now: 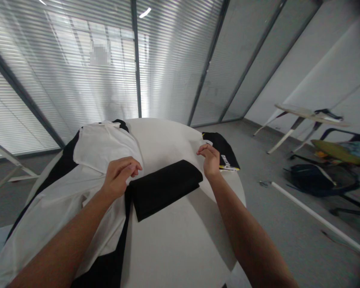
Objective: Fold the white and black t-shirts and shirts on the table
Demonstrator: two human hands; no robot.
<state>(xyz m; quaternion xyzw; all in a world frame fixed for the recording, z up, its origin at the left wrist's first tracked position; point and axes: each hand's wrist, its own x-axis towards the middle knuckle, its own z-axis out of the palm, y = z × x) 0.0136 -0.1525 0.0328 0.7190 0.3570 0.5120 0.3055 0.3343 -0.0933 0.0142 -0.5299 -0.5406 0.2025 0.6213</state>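
A folded black garment (165, 187) lies on the round white table (168, 240) between my hands. My left hand (120, 176) rests at its left end, fingers curled, over the edge of a white garment (102, 150). At the right end, my right hand (209, 160) has its fingers bent and pinched together; what they hold is hidden. A second folded black garment with a yellow and white label (223, 154) lies just beyond my right hand at the table's edge.
White and black clothes (48, 208) are heaped over the table's left side. Glass walls with blinds stand behind. On the right floor are a white pole (312, 214), a dark bag (312, 180), a chair and a small white table (303, 114).
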